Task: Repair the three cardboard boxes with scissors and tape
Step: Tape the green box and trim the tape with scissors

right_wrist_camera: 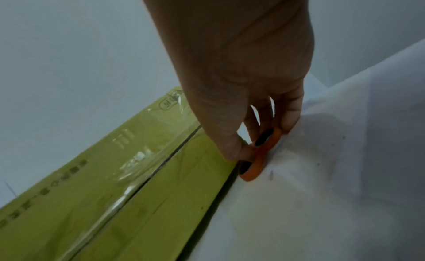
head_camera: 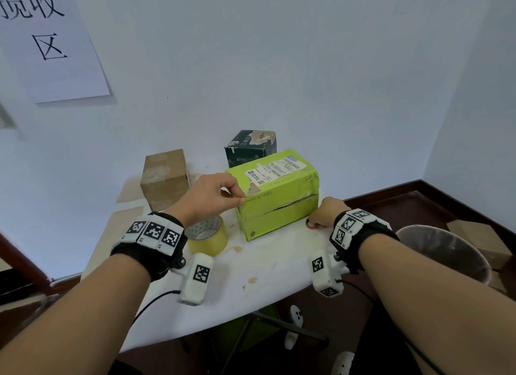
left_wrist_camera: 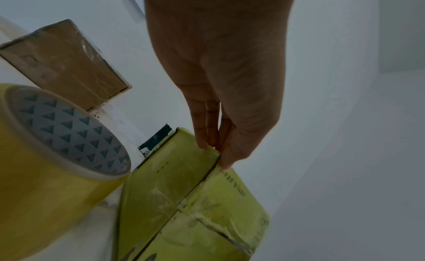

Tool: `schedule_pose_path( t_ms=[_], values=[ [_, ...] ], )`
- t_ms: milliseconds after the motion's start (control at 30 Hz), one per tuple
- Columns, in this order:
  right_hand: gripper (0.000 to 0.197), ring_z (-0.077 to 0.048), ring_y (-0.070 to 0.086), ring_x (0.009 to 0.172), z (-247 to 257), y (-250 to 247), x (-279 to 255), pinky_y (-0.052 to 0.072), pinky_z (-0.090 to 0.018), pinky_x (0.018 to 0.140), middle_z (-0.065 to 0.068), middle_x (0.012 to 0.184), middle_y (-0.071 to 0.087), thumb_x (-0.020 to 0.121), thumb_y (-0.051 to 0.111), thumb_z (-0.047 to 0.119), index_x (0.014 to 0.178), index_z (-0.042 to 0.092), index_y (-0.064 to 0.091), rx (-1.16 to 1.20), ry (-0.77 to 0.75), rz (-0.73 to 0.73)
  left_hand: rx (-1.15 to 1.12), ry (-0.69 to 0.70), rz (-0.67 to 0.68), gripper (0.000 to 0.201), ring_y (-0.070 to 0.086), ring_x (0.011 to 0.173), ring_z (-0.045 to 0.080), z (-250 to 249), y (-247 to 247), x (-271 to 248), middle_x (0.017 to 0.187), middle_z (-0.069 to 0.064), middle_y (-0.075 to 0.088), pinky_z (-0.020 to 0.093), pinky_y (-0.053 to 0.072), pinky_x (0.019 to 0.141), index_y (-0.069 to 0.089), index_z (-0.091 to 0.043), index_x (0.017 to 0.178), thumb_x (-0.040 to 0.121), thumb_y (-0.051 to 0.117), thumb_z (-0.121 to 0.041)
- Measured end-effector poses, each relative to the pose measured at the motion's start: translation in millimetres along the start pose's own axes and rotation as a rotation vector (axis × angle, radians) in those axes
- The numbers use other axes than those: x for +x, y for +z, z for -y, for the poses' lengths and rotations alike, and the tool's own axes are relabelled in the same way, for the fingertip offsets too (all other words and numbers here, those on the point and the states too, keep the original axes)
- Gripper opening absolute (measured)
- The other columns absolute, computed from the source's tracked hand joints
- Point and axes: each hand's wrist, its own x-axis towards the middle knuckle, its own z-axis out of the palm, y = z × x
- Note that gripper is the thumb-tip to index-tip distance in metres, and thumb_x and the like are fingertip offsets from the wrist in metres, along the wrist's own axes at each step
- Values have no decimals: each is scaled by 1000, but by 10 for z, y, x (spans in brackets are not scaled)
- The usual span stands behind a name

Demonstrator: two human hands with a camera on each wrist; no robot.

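we should hold the green box (head_camera: 275, 192) steady with our left hand (head_camera: 215, 196), whose grip pinches that box's top near-left edge, while our right hand (head_camera: 328, 211) lifts the orange scissors (right_wrist_camera: 260, 156) its grip closes on. those scissors lie on the bench (head_camera: 251, 268) touching the box's right end, the tape roll (head_camera: 208, 235) just left of the box

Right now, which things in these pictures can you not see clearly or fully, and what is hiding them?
- Scissors: only the orange handles show; the right hand and the green box hide the blades in both views.
- Green box's shipping label: print too small to read in the head view.
- Dark box: its lower part is hidden behind the green box.
- Tape roll: the left hand and wrist cover its far side; the loose end cannot be found.
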Motion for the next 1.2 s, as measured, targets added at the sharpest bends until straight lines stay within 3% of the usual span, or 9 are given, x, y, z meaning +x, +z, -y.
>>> schedule_pose_path(
  t_ms=[100,200,367,500,667,767,867,967,1200],
  values=[
    [15,-26,58,103,-22,-4,27,45,-27,77,-7,94,57,82,65,18,88,8,54,-13,5,-18,20,-11,-4,12,67,84,12,5,-50,-7,87,2,70,12,51,77,67,-13,73,80,74,-6],
    [35,-28,55,116,-22,37,89,43,-33,94,-12,122,58,85,64,23,115,8,57,-55,13,-88,20,-26,-21,9,67,81,11,-3,-105,-53,87,1,71,9,49,73,68,-11,74,80,75,-7],
    [33,-28,53,119,9,32,154,42,-33,98,-9,129,57,90,58,22,122,12,59,25,-32,-115,36,-61,37,10,69,84,10,-16,-140,-120,86,-3,72,27,54,86,69,-14,73,78,76,-10],
    [38,-35,38,125,107,-103,54,34,-39,100,-15,135,42,89,49,10,126,12,52,313,-90,-385,33,-92,62,10,67,87,7,-21,-124,-120,85,-7,72,35,52,91,70,-20,73,78,78,-15],
    [47,-25,40,120,401,-335,-203,30,-30,97,-8,128,44,77,45,-11,116,13,57,517,-397,-676,24,-127,80,5,66,90,9,-34,-130,-121,88,-6,73,36,51,93,73,-20,79,78,78,-19],
    [39,-14,51,105,666,-347,-336,41,-22,94,-5,117,54,83,42,-13,107,11,62,697,-622,-558,17,-157,92,4,65,94,11,-35,-142,-115,90,-5,73,36,48,95,74,-20,81,79,77,-19],
    [29,-11,58,93,878,-272,-429,49,-25,87,-4,107,65,87,48,-4,103,12,66,693,-765,-223,-33,-208,95,4,65,94,14,-33,-143,-99,90,-2,74,36,48,95,75,-19,81,79,75,-16],
    [28,-10,56,93,960,-187,-470,49,-27,88,-2,104,62,86,59,3,112,12,65,554,-760,28,-182,-255,104,8,64,90,13,-3,-123,-116,87,2,74,34,47,95,74,-12,85,80,72,-6],
    [41,-8,52,97,1010,-190,-469,44,-29,99,1,107,57,81,70,10,121,13,60,469,-705,153,-567,-390,59,29,62,67,11,-30,-44,-102,74,4,59,15,52,63,57,-7,82,77,60,21]
  ],
)
